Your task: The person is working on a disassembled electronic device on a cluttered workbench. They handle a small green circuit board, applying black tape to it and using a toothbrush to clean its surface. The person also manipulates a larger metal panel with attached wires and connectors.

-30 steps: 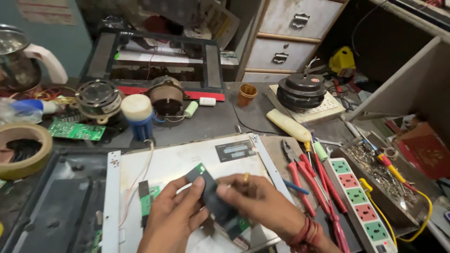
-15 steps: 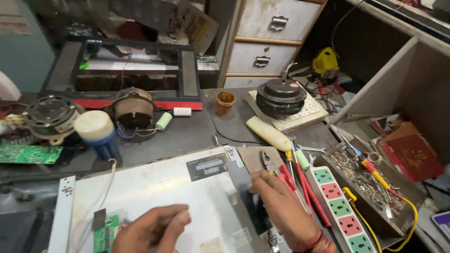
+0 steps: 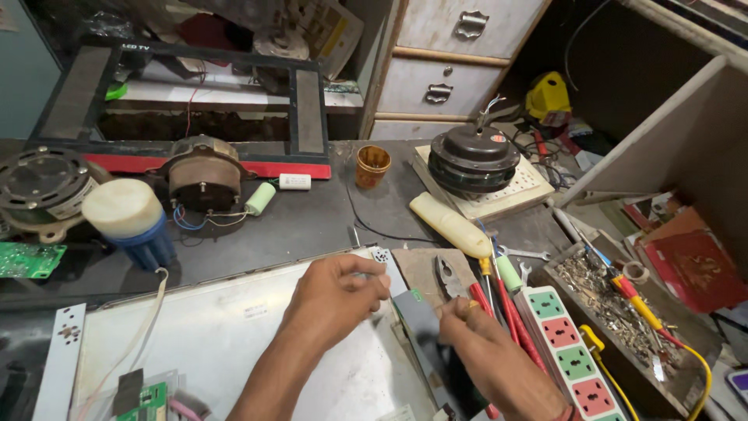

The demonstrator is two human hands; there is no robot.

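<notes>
Head view: hands (image 3: 405,312) at white panel (image 3: 226,343) edge

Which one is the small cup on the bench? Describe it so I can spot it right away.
Start at the grey drawers at the back of the dark workbench. Just below them, left of the round black motor on its pale board, stands a small orange-brown cup. It is the only open-topped, ribbed container there, standing upright and apart from the white capacitor.
</notes>
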